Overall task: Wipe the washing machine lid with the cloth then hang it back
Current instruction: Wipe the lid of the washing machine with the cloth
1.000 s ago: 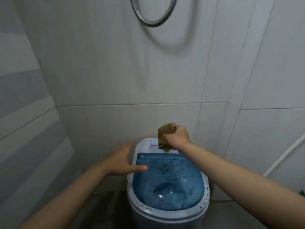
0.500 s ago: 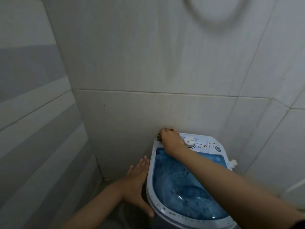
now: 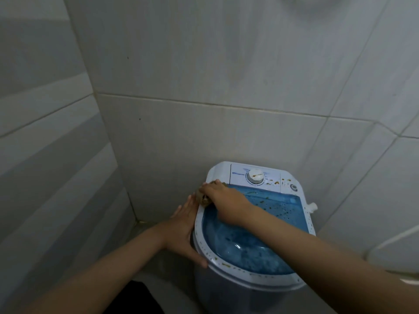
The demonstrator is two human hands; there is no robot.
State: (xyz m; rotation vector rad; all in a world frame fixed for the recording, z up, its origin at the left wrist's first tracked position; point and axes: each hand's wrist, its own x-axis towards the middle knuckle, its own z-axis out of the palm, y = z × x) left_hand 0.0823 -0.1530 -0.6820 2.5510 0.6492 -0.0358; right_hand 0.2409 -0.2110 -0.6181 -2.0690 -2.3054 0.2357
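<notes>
A small white washing machine stands against the tiled wall, with a translucent blue lid [image 3: 256, 245] speckled with brownish dirt. My right hand [image 3: 223, 200] presses a crumpled brown cloth [image 3: 201, 196] onto the lid's far left corner at the white rim; most of the cloth is hidden under the hand. My left hand [image 3: 184, 232] lies flat, fingers apart, against the machine's left side, thumb on the rim.
The white control panel [image 3: 240, 175] with a round dial [image 3: 255, 175] sits behind the lid, stained with brown specks. Tiled walls close in behind and on the left. A white hose [image 3: 399, 239] runs along the wall at the right.
My right hand came down from above the machine and pressed the cloth onto the lid's far left corner. My left hand shifted from the lid's edge to the machine's left side.
</notes>
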